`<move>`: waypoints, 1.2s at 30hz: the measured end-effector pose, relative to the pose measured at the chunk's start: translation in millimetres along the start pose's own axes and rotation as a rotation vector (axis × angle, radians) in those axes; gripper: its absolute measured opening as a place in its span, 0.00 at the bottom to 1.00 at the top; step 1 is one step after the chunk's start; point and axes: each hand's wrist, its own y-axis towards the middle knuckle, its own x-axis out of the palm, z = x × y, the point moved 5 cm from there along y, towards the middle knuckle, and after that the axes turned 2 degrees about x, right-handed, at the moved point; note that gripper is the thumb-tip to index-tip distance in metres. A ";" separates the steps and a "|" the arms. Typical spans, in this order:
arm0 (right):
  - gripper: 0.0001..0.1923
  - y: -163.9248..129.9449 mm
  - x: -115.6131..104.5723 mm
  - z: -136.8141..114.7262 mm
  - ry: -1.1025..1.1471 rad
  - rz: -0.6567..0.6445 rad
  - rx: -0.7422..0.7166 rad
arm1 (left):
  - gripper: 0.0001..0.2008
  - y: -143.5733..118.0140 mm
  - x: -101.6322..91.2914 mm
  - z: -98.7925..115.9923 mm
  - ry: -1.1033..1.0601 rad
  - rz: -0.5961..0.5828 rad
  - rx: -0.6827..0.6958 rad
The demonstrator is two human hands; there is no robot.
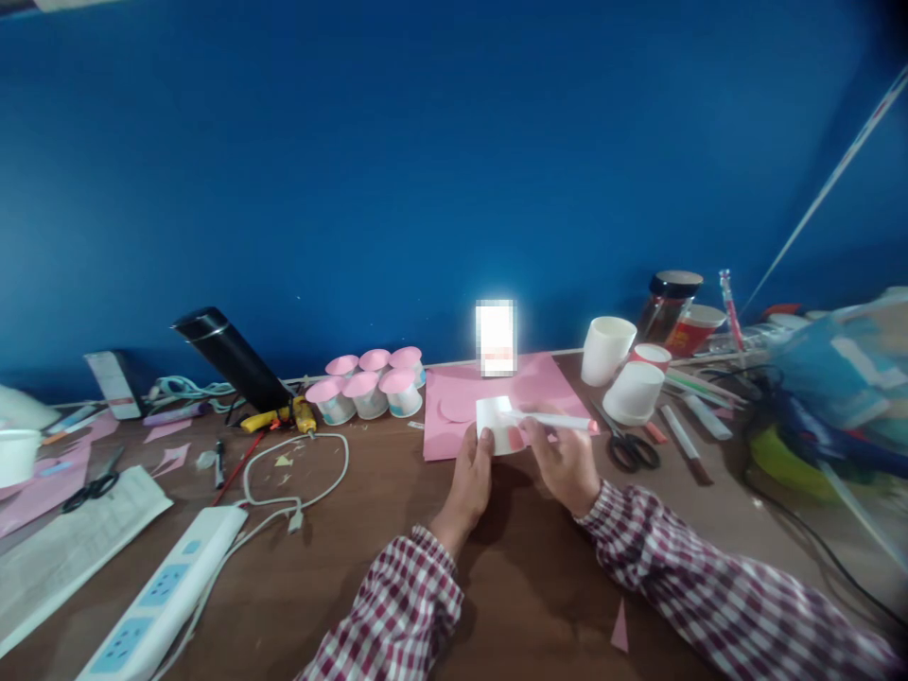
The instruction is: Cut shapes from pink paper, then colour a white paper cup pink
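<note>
The left hand (469,476) held a white paper cup (499,425) in its grip over the bench (511,577); the right hand (567,463) gripped a pen (554,421) against it, near pink paper (489,392).

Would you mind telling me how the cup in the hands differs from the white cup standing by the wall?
The held cup lies sideways, gripped by the left hand; the wall cup stands upright, untouched. The held cup has a pink patch, while the wall cup is plain. Both are white.

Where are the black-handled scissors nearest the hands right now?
The black-handled scissors lie on the table just right of the right hand, below the upside-down white cup and beside the pink paper sheet.
</note>
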 end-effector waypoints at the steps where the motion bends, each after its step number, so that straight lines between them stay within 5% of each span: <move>1: 0.12 -0.2 0.5 0.3 0.001 -0.004 0.002 | 0.22 0.1 0.3 0.6 0.002 -0.001 0.003; 36: 0.10 -3.6 3.6 -5.6 0.015 -0.063 -0.009 | 0.20 0.4 0.1 -0.3 -0.016 -0.001 0.003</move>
